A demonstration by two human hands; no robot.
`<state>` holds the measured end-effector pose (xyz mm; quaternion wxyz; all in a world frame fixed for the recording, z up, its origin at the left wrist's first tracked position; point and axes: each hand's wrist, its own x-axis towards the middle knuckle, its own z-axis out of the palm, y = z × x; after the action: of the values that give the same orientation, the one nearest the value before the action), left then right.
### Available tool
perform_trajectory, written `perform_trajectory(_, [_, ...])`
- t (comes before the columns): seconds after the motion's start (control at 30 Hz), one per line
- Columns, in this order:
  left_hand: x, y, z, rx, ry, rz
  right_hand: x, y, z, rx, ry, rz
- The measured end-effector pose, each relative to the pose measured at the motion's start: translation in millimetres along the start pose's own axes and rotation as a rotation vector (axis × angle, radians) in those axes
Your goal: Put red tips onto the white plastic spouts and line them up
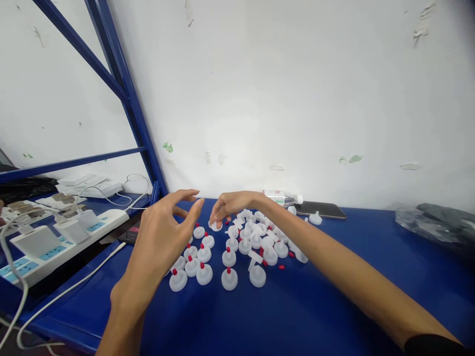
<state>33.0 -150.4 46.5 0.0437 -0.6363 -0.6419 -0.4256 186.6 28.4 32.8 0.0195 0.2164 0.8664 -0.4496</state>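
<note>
My right hand (230, 205) reaches to the far side of the blue table, its fingertips pinched down on a white plastic nozzle cap (215, 227). My left hand (165, 230) hovers above the left rows, thumb and fingers apart, holding nothing. Below it stand several white caps with red tips (204, 274), roughly in rows. Two more red-tipped caps, one of them the front cap (229, 280), stand a little to the right. A loose pile of white caps (256, 237) lies under my right forearm, mixed with small red tips (281, 267). One bare white cap (257, 277) sits in front.
At the back, a clear bottle (282, 198) lies beside a dark phone (322, 210), with a single white cap (315, 218) by it. Left are a power strip (107, 217) with chargers, white cables and a blue metal frame (129, 99). Clear plastic wrapping (419, 222) lies far right.
</note>
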Motion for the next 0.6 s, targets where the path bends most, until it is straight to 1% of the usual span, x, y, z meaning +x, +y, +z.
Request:
perform_trajectory(0.13, [-0.1, 2.2, -0.7, 0.034, -0.001, 0.022, 12.0, 2.6, 12.4, -0.053, -0.023, 0.016])
perform_trajectory(0.27, [-0.3, 2.6, -1.5, 0.048, -0.008, 0.039, 12.0, -3.6, 18.6, -0.136, 0.007, 0.035])
perform_trajectory(0.37, [-0.6, 2.9, -1.7, 0.050, -0.013, 0.035, 5.5, -10.7, 15.2, -0.221, 0.061, 0.054])
perform_trajectory(0.47, [-0.9, 3.0, -2.4, 0.051, -0.005, 0.038, -4.7, -17.1, 5.6, -0.325, 0.149, 0.105])
perform_trajectory(0.53, [-0.8, 2.9, -2.9, 0.041, -0.001, 0.041, -12.2, -21.3, -0.7, -0.407, 0.182, 0.185])
perform_trajectory(0.6, [-0.7, 2.7, -3.0, 0.036, -0.003, 0.041, -18.3, -25.5, -3.8, -0.487, 0.179, 0.295])
